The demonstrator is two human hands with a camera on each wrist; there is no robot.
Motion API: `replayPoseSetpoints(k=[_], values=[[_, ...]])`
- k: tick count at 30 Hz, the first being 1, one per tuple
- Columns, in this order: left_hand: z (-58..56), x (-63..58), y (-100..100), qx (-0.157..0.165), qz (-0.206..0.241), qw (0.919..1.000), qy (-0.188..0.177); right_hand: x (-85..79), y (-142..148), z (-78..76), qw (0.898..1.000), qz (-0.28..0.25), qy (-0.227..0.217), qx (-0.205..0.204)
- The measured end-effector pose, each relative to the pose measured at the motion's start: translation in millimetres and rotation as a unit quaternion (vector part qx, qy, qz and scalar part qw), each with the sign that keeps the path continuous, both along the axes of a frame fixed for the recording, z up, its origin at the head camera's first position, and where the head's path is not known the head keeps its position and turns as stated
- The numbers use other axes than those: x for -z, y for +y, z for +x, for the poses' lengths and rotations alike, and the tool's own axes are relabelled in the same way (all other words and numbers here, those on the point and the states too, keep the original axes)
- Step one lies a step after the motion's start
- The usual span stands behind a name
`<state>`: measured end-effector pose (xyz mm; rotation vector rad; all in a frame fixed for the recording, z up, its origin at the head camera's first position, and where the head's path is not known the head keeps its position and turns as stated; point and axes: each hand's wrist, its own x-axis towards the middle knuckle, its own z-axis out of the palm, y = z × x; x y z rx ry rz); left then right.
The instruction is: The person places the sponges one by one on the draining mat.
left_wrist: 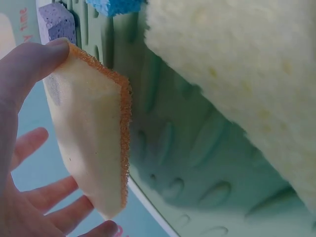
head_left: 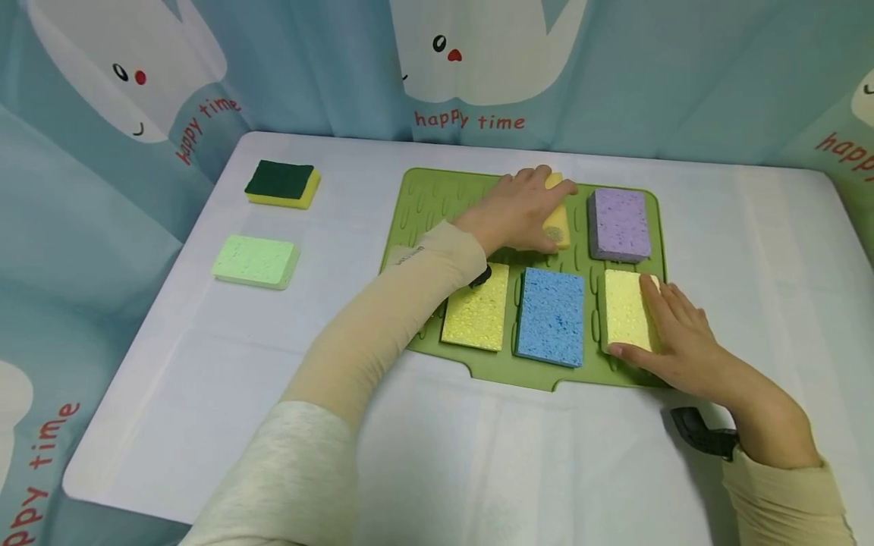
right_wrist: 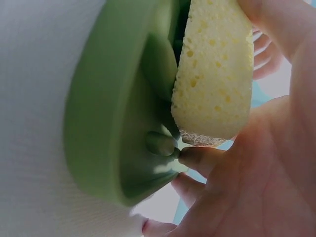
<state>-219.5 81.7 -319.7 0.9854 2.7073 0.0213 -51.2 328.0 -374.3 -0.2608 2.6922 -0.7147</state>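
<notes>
At the back of a green ridged mat (head_left: 437,199), my left hand (head_left: 512,212) grips a yellow sponge (head_left: 558,224) between thumb and fingers. The left wrist view shows an orange-brown scouring layer along one side of that sponge (left_wrist: 94,118). My right hand (head_left: 690,353) holds a pale yellow sponge (head_left: 627,311) at the mat's front right corner, thumb at its near end and fingers along its right edge. Seen from the right wrist, this sponge (right_wrist: 215,69) has a darker rough underside and sits just inside the mat's raised rim (right_wrist: 94,128).
On the mat also lie a purple sponge (head_left: 620,224) at back right, a blue sponge (head_left: 550,317) at front centre and a speckled yellow sponge (head_left: 476,312) partly under my left wrist. Left of the mat are a green-and-yellow scouring sponge (head_left: 281,183) and a light green sponge (head_left: 255,262).
</notes>
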Motion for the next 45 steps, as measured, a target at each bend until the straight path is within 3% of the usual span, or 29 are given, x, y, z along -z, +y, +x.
replayPoseSetpoints(k=[15,24,33,45], values=[[1.0,7.8,20.2,0.013,-0.027,0.9995,-0.013,1.4,0.0,0.6,1.0,-0.007,-0.001,-0.003],[-2.7,10.3,17.3,0.036,0.015,0.9987,-0.033,-0.1,-1.3,-0.5,1.0,-0.008,-0.006,-0.003],[-3.5,9.5,11.8,0.006,-0.007,0.9992,-0.038,-1.9,-2.1,-1.5,1.0,-0.002,-0.01,-0.004],[-5.1,14.0,11.4,0.039,0.04,0.9947,-0.086,-1.0,0.0,-1.2,1.0,-0.003,-0.008,-0.002]])
